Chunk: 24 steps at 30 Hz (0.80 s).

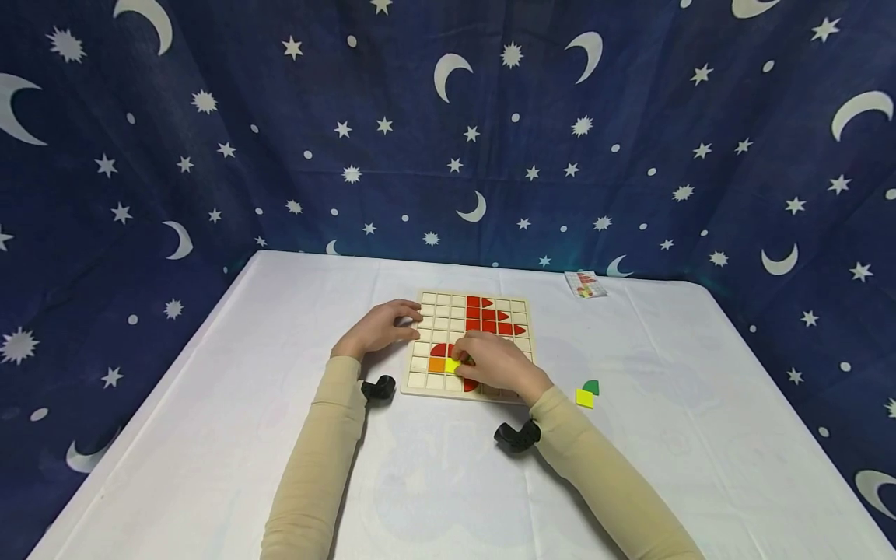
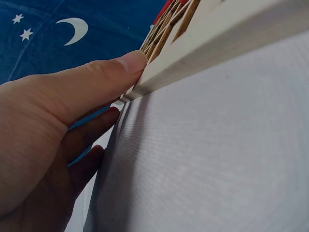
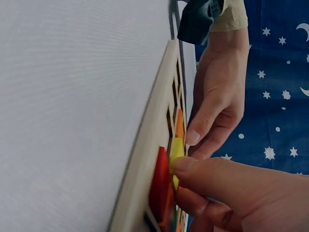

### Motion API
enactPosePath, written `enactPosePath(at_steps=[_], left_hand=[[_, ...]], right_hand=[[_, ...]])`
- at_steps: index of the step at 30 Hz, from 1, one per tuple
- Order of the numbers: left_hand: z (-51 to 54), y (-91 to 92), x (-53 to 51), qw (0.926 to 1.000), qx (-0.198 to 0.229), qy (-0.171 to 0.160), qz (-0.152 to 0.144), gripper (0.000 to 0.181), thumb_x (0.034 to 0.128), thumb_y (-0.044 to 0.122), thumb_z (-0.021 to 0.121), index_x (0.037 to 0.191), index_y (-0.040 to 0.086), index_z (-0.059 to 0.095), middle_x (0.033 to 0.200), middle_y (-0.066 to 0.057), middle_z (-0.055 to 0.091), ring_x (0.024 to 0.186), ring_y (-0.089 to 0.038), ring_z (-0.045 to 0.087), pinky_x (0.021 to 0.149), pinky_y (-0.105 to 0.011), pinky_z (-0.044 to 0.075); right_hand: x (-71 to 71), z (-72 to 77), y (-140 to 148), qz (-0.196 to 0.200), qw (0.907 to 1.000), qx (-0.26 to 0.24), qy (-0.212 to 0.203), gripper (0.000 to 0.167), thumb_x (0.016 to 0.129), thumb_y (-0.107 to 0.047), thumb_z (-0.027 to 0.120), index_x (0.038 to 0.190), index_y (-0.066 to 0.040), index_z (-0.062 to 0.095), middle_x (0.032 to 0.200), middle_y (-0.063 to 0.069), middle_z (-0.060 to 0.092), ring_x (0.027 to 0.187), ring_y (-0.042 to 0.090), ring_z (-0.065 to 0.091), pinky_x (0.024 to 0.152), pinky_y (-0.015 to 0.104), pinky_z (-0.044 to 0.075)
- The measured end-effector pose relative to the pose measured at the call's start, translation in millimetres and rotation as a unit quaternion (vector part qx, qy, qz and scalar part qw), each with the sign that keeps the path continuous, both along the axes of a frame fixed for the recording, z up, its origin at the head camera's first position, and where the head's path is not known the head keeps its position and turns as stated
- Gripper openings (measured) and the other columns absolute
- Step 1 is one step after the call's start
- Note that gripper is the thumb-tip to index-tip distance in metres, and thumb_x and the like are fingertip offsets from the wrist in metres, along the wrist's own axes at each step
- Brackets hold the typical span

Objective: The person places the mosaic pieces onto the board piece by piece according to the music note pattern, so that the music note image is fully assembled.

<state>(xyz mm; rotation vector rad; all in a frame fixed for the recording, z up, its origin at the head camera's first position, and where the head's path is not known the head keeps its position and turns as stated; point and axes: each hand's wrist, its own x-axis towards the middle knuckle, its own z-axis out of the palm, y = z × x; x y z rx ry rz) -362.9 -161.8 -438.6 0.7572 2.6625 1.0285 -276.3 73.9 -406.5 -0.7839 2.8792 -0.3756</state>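
A wooden grid board (image 1: 434,311) lies on the table with coloured tiles in its cells. My left hand (image 1: 381,327) is at its left side; the thumb touches the rim (image 2: 193,53) in the left wrist view, and the other fingers are loosely spread. Over the lower middle of the board, my right hand (image 1: 493,360) pinches a yellow square tile (image 1: 451,365) between thumb and fingers. In the right wrist view the thumb lies against that yellow tile (image 3: 177,147). Beside it sits an orange tile (image 1: 436,365), with a red rounded tile (image 1: 439,350) above. A bit of green shows under the right fingers.
Red tiles (image 1: 488,315) form stepped rows at the board's upper right. To the right of the board lie a loose green quarter-round tile (image 1: 591,386) and a yellow square tile (image 1: 584,399). A pattern card (image 1: 586,285) is near the table's back edge, before the starry curtain (image 1: 420,155).
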Motion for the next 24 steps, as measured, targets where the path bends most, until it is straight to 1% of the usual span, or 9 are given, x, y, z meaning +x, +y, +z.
enactPosePath(at_steps=[6, 9, 12, 17, 20, 24], left_hand=[[0.3, 1.8, -0.1, 1.0, -0.002, 0.003, 0.0, 0.038, 0.0883, 0.022, 0.074, 0.121, 0.006, 0.068, 0.143, -0.009, 0.051, 0.137, -0.028, 0.041, 0.116, -0.041, 0.03], [0.9, 2.5, -0.2, 1.0, -0.004, 0.003, -0.001, 0.038, 0.0884, 0.022, 0.074, 0.122, 0.006, 0.067, 0.143, -0.009, 0.051, 0.137, -0.028, 0.04, 0.116, -0.041, 0.03], [1.5, 2.5, -0.3, 1.0, -0.005, 0.004, -0.003, 0.039, 0.0883, 0.022, 0.074, 0.122, 0.006, 0.067, 0.143, -0.01, 0.051, 0.137, -0.028, 0.04, 0.116, -0.042, 0.03], [2.0, 1.6, -0.1, 1.0, -0.005, 0.004, -0.002, 0.039, 0.0883, 0.022, 0.074, 0.123, 0.005, 0.067, 0.143, -0.01, 0.051, 0.137, -0.029, 0.04, 0.116, -0.042, 0.03], [1.5, 1.1, -0.2, 1.0, -0.004, 0.001, -0.001, 0.04, 0.0884, 0.021, 0.074, 0.123, 0.005, 0.067, 0.143, -0.01, 0.05, 0.138, -0.029, 0.039, 0.116, -0.043, 0.029], [0.4, 0.4, -0.1, 1.0, -0.004, 0.001, -0.001, 0.04, 0.0883, 0.021, 0.074, 0.124, 0.004, 0.066, 0.143, -0.011, 0.05, 0.138, -0.03, 0.039, 0.116, -0.043, 0.03]], right_hand=[[0.8, 3.4, -0.1, -0.007, 0.9999, 0.014, -0.002, 0.017, 0.088, -0.023, 0.074, 0.103, -0.014, 0.071, 0.097, -0.003, 0.061, 0.082, 0.011, 0.055, 0.075, 0.027, 0.052], [1.2, 4.0, -0.8, -0.005, 0.9999, 0.011, -0.003, 0.018, 0.088, -0.023, 0.074, 0.103, -0.014, 0.071, 0.097, -0.003, 0.061, 0.081, 0.011, 0.054, 0.074, 0.027, 0.051], [1.4, 2.2, -1.5, -0.003, 1.0, -0.002, -0.002, 0.02, 0.088, -0.023, 0.073, 0.105, -0.013, 0.071, 0.098, -0.003, 0.062, 0.08, 0.011, 0.054, 0.073, 0.027, 0.052], [2.0, 0.5, 2.3, -0.01, 0.9996, -0.027, -0.002, 0.024, 0.09, -0.027, 0.072, 0.109, -0.013, 0.072, 0.101, -0.003, 0.064, 0.086, 0.011, 0.058, 0.08, 0.029, 0.053], [3.2, 4.8, 15.0, -0.025, 0.9985, -0.048, 0.002, 0.025, 0.09, -0.028, 0.071, 0.11, -0.011, 0.072, 0.103, -0.002, 0.065, 0.092, 0.014, 0.06, 0.085, 0.033, 0.053], [5.5, 15.5, 50.8, -0.055, 0.9964, -0.064, 0.007, 0.024, 0.091, -0.022, 0.069, 0.109, -0.007, 0.071, 0.101, 0.002, 0.067, 0.09, 0.019, 0.059, 0.083, 0.038, 0.052]])
